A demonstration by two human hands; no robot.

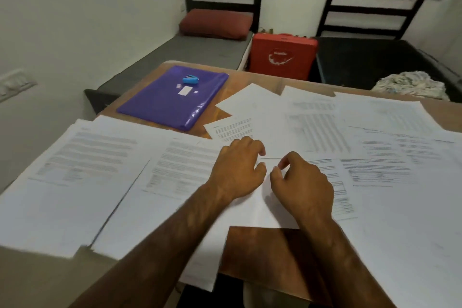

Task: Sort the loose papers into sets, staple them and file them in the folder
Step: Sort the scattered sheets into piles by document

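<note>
Loose printed papers (375, 132) cover most of the wooden table (262, 252), overlapping in rough stacks at the left (75, 182), centre and right. At the back left lies a purple folder (172, 100) with a small blue stapler (191, 79) on top of it. My left hand (237, 167) rests on the centre sheets with its fingers bent. Just to its right, my right hand (302, 180) pinches the top edge of a white sheet (252, 210) between thumb and forefinger. Both hands are well short of the folder and stapler.
Beyond the table stand two beds, the left one with a red pillow (215, 24), and a red case (282, 55) between them. A crumpled cloth (410, 84) lies on the right bed. Some papers overhang the table's near and left edges.
</note>
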